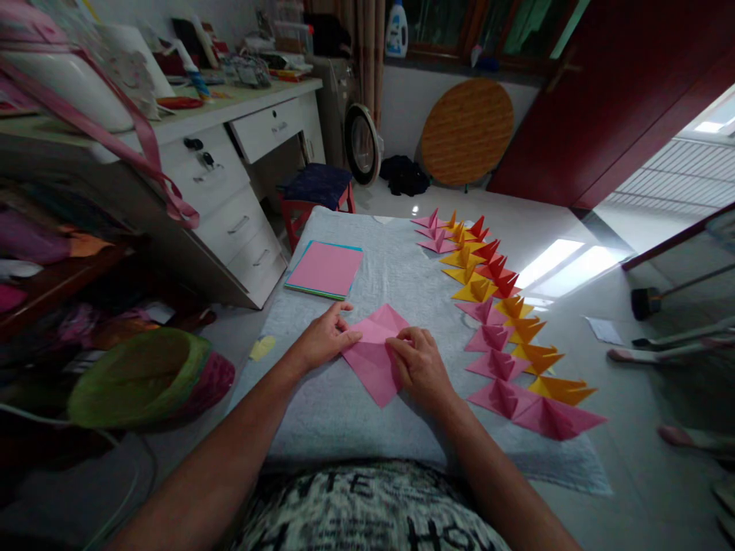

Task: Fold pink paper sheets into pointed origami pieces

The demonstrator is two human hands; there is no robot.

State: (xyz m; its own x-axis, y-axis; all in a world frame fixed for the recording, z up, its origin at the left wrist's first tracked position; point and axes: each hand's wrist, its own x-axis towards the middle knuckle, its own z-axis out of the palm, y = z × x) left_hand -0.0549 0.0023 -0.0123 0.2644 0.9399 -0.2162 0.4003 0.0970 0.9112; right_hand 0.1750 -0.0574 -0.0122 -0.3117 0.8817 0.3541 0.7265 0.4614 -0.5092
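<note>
A creased pink sheet of origami paper (373,363) lies on the cloth-covered table (321,413) in front of me, one corner pointing toward me. My left hand (328,337) has its thumb on the sheet's left corner, with the index finger stretched out and apart from it. On the right side, my right hand (420,360) pinches the paper's edge between thumb and fingertips. Beyond my left hand sits a stack of square paper (326,269), pink on top with blue and green edges showing.
Folded paper cranes (497,366) in pink, yellow, orange and red line the table's right side. A yellow scrap (262,348) lies near the left edge. Left of the table are a white desk (230,191), a stool (317,184) and a green basket (141,375).
</note>
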